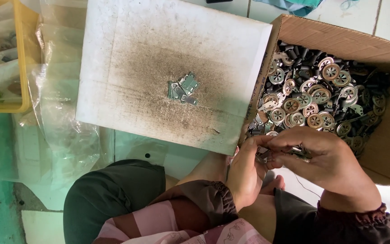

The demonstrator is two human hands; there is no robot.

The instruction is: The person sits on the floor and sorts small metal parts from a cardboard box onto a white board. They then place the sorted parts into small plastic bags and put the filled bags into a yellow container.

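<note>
My left hand [245,169] and right hand [326,162] hide the small metal part [265,156] I pinch; yellow crate [21,58] cut off left.

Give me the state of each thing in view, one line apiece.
Cardboard box: open, heaped with round metal discs.
White board: lying flat, dirty at the middle.
Small metal clips: loose pile on the board.
Left hand: fingers pinched on a small metal part.
Right hand: closed on the same part.

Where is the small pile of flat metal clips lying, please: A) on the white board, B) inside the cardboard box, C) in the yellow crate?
A: the metal clips sit near the middle of the stained white board, apart from the cardboard box.
</note>
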